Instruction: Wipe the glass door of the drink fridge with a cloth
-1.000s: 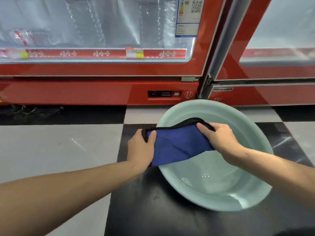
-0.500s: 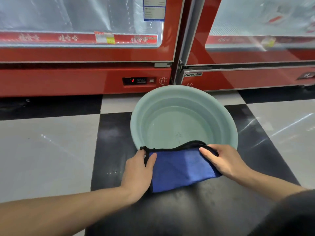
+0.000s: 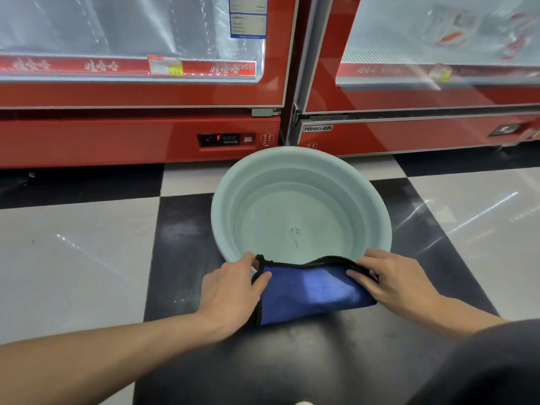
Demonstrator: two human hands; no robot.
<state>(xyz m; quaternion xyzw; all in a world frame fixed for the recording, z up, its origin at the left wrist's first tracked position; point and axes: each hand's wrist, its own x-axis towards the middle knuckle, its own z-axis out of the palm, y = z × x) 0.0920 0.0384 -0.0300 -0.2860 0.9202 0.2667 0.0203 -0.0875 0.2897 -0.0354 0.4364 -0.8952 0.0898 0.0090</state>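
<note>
While my left hand [image 3: 230,293] and right hand [image 3: 400,282] each pinch an end of the cloth [image 3: 309,290], it spans the basin [image 3: 292,154] at its near rim — glass door [image 3: 117,30] beyond the basin.

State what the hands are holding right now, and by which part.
The blue cloth. The left grip pinches its left end; the right grip pinches its right end at the black-trimmed top edge.
</note>
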